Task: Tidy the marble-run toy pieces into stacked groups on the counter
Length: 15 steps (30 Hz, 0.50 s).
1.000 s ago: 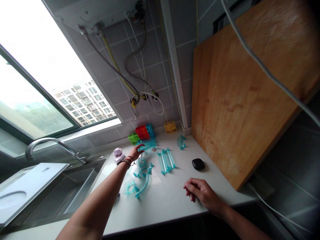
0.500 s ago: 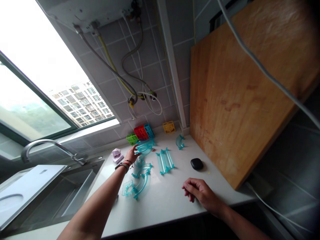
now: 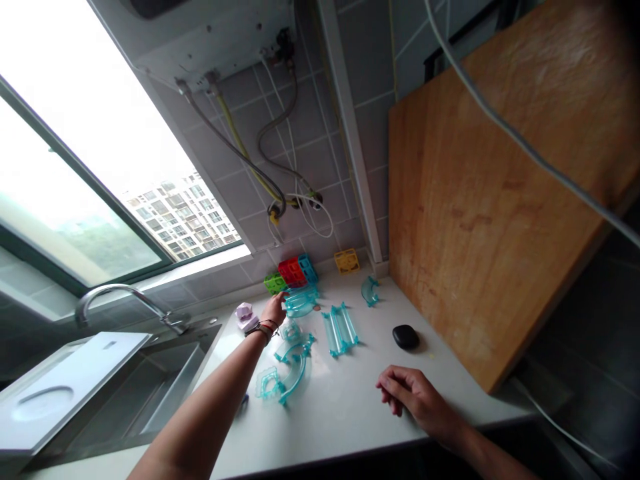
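Note:
My left hand [image 3: 275, 309] reaches far across the white counter [image 3: 340, 407] and grips a curved clear teal track piece [image 3: 301, 301] just in front of the green, red and blue blocks [image 3: 291, 273]. More teal track pieces lie nearer me: a straight pair [image 3: 341, 328], a long curve [image 3: 289, 368] and a small curve [image 3: 371, 291] at the back. My right hand [image 3: 415, 397] rests on the counter near its front edge, fingers curled under and holding nothing I can see.
A yellow block [image 3: 347, 261] and a lilac piece [image 3: 245, 313] sit by the tiled wall. A small black case [image 3: 405, 337] lies by the big wooden board [image 3: 495, 193] leaning at right. A sink [image 3: 145, 393] with a faucet [image 3: 125, 300] is at left.
My left hand has edged farther back toward the coloured blocks with the teal track piece. The view has shifted slightly. My right hand has stayed put.

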Tool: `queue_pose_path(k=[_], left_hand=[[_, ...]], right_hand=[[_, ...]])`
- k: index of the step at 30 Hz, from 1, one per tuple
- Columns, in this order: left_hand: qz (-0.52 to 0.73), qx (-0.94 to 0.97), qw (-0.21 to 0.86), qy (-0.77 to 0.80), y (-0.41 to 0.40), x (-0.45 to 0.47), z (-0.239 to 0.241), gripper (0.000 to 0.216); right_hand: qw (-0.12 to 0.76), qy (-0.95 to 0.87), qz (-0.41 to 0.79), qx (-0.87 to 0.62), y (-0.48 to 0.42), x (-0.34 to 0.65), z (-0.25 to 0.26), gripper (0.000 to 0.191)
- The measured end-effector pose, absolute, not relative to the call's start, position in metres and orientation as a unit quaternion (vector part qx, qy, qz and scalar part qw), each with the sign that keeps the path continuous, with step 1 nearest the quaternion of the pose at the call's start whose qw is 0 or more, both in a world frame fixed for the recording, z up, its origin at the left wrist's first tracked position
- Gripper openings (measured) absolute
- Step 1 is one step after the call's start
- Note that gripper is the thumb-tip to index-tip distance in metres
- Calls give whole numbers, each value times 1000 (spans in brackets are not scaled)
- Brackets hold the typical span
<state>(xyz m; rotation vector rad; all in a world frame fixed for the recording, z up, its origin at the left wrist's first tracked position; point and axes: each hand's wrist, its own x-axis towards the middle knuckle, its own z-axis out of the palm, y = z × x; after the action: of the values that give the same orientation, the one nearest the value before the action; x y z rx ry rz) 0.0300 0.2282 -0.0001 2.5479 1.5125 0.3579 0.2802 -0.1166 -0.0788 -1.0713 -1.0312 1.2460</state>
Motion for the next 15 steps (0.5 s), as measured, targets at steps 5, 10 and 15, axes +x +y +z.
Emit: queue_pose_path(k=[5,10,15], left_hand=[[134,894,81,421,173,42,33,39],[115,937,145,297,40,29,75,38],[280,884,285,243,-91,-1,68,49]], right_hand=[[563,-440,534,-452,-116,281,-79,44],[560,-443,531,-457,-115,280,-81,45],[548,-453,525,-469,-115,282,-88,44]])
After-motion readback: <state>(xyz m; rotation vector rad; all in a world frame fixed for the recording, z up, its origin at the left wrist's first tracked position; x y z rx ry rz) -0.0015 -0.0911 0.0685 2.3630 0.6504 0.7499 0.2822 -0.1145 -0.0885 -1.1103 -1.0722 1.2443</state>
